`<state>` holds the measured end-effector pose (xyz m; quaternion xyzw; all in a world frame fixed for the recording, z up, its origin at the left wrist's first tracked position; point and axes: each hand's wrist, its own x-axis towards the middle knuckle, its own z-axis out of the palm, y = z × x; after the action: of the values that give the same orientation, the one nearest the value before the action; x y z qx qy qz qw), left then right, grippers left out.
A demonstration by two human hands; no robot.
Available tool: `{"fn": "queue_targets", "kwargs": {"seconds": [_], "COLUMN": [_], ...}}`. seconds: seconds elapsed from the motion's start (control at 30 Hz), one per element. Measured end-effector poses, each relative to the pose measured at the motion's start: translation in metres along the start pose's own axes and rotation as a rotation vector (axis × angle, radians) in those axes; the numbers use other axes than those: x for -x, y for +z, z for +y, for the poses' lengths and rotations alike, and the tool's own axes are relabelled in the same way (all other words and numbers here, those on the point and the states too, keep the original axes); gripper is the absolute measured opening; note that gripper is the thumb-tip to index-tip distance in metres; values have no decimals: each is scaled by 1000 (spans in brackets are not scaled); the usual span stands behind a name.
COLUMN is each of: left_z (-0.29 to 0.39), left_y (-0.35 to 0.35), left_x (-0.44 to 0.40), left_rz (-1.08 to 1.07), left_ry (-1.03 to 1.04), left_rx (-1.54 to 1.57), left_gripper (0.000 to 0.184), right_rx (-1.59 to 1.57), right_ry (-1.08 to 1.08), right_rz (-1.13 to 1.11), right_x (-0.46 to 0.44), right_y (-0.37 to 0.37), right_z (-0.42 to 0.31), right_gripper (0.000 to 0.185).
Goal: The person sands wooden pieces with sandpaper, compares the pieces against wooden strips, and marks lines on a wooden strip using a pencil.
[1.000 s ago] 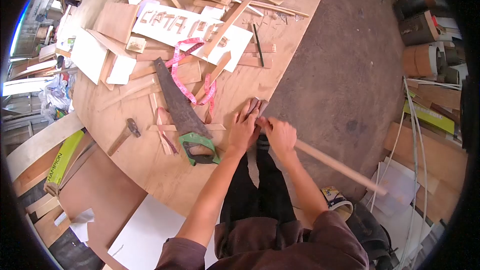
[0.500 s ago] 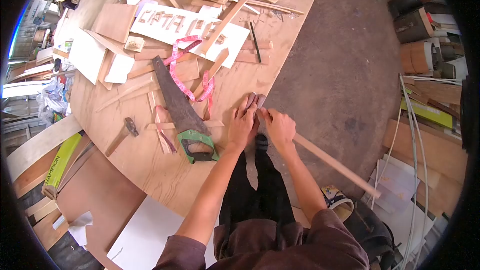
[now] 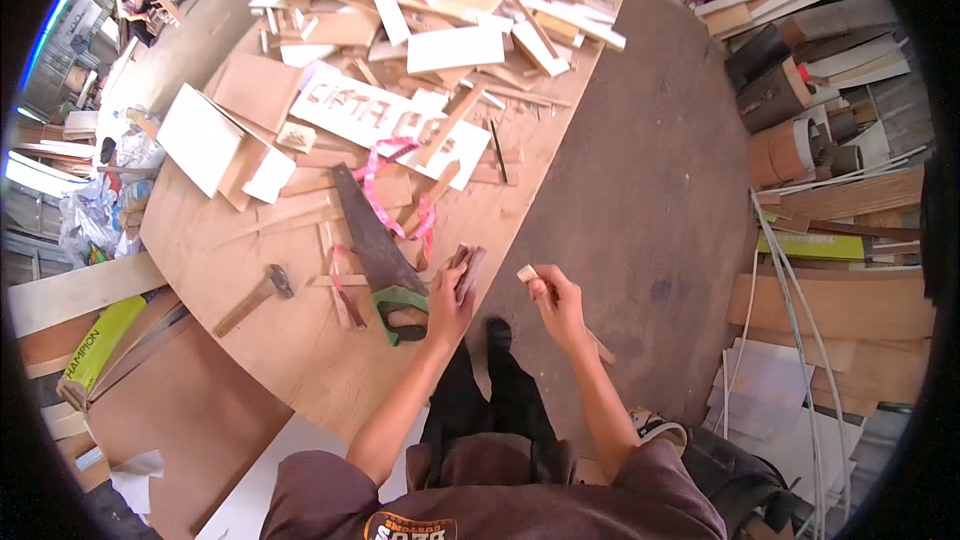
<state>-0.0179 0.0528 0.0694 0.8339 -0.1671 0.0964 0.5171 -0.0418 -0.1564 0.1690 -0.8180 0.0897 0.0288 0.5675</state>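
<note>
We've drawn the wooden strip point(image 3: 527, 274) clear of the dark blocks point(image 3: 471, 274), apparently pausing work | right hand point(image 3: 560, 306) grips its end, beyond the bench's point(image 3: 480, 225) right edge | left hand point(image 3: 451, 310) clasps blocks at that edge

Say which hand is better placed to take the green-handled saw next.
Probably the left hand: it is nearer the saw, though touching small brown pieces. The right hand, beyond the edge of the table, holds a wooden stick.
</note>
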Motion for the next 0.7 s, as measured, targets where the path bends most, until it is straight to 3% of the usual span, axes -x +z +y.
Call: {"fn": "queue_targets", "kwargs": {"seconds": [0.07, 0.1, 0.17, 0.37, 0.47, 0.57, 0.67, 0.7], "left_z": [25, 28, 27, 49, 49, 29, 19, 10], "left_y": [-32, -43, -63, -112, -115, -96, -80, -72], "left_x": [-5, -6, -6, -39, -49, -63, -81, -91], "left_rz": [58, 76, 101, 140, 214, 275, 310, 322], "left_ry": [-73, -201, -176, -182, -117, -222, -303, -312], "left_rx": [-17, 159, 159, 98, -101, -207, -190, -197], "left_gripper": [43, 39, 39, 41, 42, 47, 49, 49], "right_rx": [-33, -28, 76, 294, 172, 180, 182, 227], "right_ry": [-317, -332, -503, -533, -500, -375, -431, -334], "right_rz": [90, 92, 82, -61, -61, -108, -199, -272], "right_x": [4, 7, 6, -5, -27, -61, -112, -128], "right_y": [0, -1, 0, -1, 7, 5, 8, 5], "right_z": [-41, -60, -91, -165, -155, -159, -144, -149], "right_gripper": [23, 23, 33, 40, 38, 35, 33, 34]}}
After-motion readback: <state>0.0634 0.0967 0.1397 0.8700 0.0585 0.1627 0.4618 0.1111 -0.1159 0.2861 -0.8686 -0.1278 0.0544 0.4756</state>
